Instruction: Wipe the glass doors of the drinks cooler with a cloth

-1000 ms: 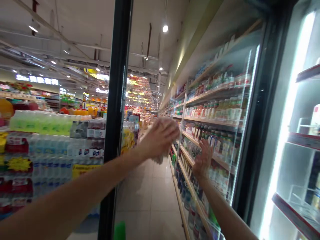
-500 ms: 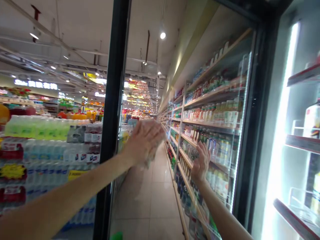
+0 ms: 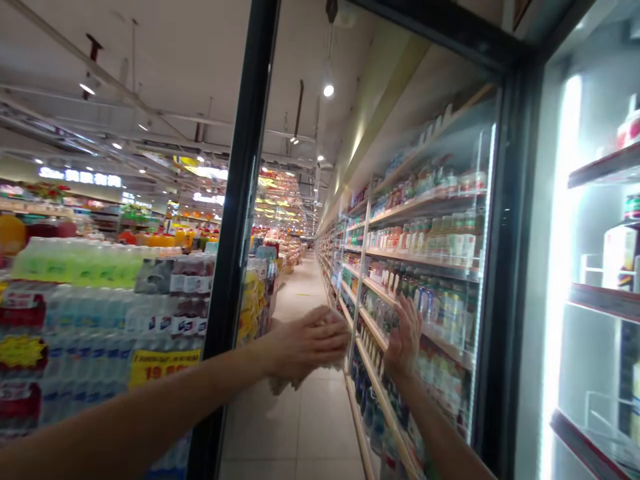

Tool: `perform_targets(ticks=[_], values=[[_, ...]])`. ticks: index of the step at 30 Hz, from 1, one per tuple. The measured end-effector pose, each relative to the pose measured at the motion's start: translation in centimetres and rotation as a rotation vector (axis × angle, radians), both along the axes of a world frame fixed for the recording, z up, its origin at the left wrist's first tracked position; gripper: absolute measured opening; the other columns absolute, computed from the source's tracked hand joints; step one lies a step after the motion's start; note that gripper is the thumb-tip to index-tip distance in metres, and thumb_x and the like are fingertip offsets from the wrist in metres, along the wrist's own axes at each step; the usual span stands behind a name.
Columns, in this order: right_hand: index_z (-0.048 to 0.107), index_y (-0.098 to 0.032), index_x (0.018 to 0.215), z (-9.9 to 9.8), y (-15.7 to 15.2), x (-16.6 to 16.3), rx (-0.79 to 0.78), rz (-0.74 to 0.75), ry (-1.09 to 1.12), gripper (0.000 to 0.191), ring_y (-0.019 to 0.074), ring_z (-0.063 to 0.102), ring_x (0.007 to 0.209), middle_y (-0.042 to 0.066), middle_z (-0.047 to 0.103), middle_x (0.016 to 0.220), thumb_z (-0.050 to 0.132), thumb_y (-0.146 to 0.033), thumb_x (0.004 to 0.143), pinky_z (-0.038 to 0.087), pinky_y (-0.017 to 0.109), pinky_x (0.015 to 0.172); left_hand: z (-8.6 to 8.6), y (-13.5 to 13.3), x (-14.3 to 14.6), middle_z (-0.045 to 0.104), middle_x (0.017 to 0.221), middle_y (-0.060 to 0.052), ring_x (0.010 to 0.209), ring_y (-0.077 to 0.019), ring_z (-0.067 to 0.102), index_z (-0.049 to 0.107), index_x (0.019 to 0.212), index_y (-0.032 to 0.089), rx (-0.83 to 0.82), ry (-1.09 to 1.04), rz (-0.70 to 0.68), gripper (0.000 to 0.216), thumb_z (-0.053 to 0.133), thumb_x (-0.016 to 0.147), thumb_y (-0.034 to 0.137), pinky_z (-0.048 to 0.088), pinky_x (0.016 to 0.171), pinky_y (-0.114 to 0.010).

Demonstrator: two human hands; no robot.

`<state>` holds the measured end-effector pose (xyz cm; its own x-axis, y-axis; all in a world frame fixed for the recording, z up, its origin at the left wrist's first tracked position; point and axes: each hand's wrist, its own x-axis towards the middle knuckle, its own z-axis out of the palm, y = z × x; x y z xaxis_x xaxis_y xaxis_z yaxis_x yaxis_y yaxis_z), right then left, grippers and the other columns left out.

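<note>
My left hand (image 3: 305, 343) presses a pale cloth (image 3: 285, 381) flat against the inside of an open glass fridge door (image 3: 380, 133); the cloth's edge peeks out below my palm. My right hand (image 3: 403, 337) lies open with spread fingers flat on the same glass, a little to the right. Through the glass I see the aisle and shelves of bottled drinks (image 3: 425, 233). The door's black frame (image 3: 240, 220) runs upright left of my left hand.
The lit fridge interior (image 3: 600, 300) with shelves and a carton is at the right. Stacked packs of bottled water and drinks (image 3: 100, 300) with a yellow price tag stand at the left. A tiled aisle (image 3: 300, 413) runs ahead.
My left hand with the cloth has moved down the glass, from about head height to lower and slightly right. My right hand stayed pressed on the glass.
</note>
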<state>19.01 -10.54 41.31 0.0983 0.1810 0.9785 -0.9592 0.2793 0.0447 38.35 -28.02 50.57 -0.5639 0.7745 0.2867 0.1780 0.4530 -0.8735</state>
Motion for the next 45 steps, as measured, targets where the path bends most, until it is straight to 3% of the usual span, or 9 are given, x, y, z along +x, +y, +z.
perform_targets(ticks=[2,7,12,14,20,26,33,40,45], values=[[0.044,-0.019,0.129,0.1,0.0,0.1,0.006,-0.01,0.008,0.042,0.0271,0.034,0.134,0.012,0.048,0.136,0.031,-0.022,0.089,0.024,0.06,0.106,1.6,-0.4,0.1,0.044,0.141,0.002,0.134,-0.0169,0.031,0.043,0.131,0.027,0.034,0.014,0.029,0.047,0.041,0.086,0.037,0.015,0.113,-0.04],[0.044,-0.019,0.129,0.2,0.0,0.3,-0.003,-0.024,-0.005,0.042,0.0269,0.035,0.133,0.013,0.049,0.135,0.031,-0.023,0.09,0.024,0.059,0.106,8.4,-1.0,1.7,0.032,0.148,-0.008,0.138,-0.0279,0.021,0.035,0.137,0.021,0.586,0.605,0.227,0.052,0.038,0.088,0.036,0.014,0.11,-0.054],[0.044,-0.02,0.129,0.2,0.0,0.3,0.003,-0.024,-0.002,0.042,0.0268,0.035,0.133,0.012,0.048,0.136,0.029,-0.023,0.09,0.023,0.06,0.106,1.1,0.1,0.1,0.042,0.142,-0.001,0.135,-0.0189,0.028,0.042,0.133,0.025,0.062,0.023,0.029,0.048,0.04,0.086,0.036,0.011,0.114,-0.043],[0.043,-0.02,0.13,0.2,0.0,0.4,0.018,-0.022,-0.011,0.042,0.0265,0.034,0.134,0.012,0.047,0.137,0.028,-0.023,0.09,0.024,0.059,0.106,0.8,0.4,-0.6,0.043,0.141,0.002,0.134,-0.0157,0.03,0.043,0.132,0.026,-0.026,-0.111,-0.007,0.046,0.039,0.086,0.036,0.01,0.115,-0.038],[0.041,-0.021,0.131,0.2,-0.1,0.5,0.006,-0.021,-0.013,0.042,0.026,0.033,0.134,0.011,0.047,0.136,0.029,-0.022,0.09,0.023,0.059,0.107,9.7,1.3,-1.0,0.032,0.148,-0.005,0.137,-0.0262,0.022,0.035,0.137,0.02,0.597,0.553,0.149,0.05,0.037,0.089,0.035,0.01,0.111,-0.052],[0.042,-0.021,0.13,0.2,0.0,0.4,0.002,-0.011,-0.019,0.042,0.0264,0.035,0.133,0.011,0.048,0.136,0.027,-0.024,0.091,0.025,0.06,0.106,2.7,3.1,-3.9,0.042,0.142,-0.001,0.134,-0.0188,0.031,0.044,0.132,0.023,0.049,0.009,-0.013,0.045,0.038,0.089,0.035,0.015,0.113,-0.042],[0.041,-0.022,0.132,0.1,0.0,0.4,-0.011,0.056,-0.002,0.043,0.0266,0.035,0.133,0.01,0.047,0.136,0.028,-0.026,0.091,0.023,0.062,0.106,9.2,4.0,-3.5,0.032,0.148,-0.006,0.138,-0.0269,0.022,0.035,0.138,0.019,0.511,0.474,0.159,0.05,0.036,0.09,0.034,0.013,0.112,-0.052],[0.035,-0.025,0.137,1.4,-0.2,1.9,-0.011,0.238,-0.026,0.046,0.0257,0.033,0.134,0.009,0.038,0.144,0.03,-0.028,0.092,0.028,0.059,0.106,1.6,5.6,-6.8,0.036,0.146,-0.005,0.135,-0.0185,0.029,0.035,0.136,0.016,0.253,0.247,-0.005,0.05,0.039,0.088,0.031,0.018,0.113,-0.036],[0.011,-0.019,0.146,3.9,-3.5,5.8,0.126,0.305,-0.033,0.055,0.025,0.024,0.138,0.012,0.025,0.15,0.019,-0.03,0.093,0.035,0.053,0.104,1.8,3.5,-4.2,0.031,0.147,-0.014,0.139,-0.0233,0.022,0.025,0.14,0.01,0.409,0.329,-0.054,0.062,0.042,0.085,0.033,0.011,0.114,-0.045]])
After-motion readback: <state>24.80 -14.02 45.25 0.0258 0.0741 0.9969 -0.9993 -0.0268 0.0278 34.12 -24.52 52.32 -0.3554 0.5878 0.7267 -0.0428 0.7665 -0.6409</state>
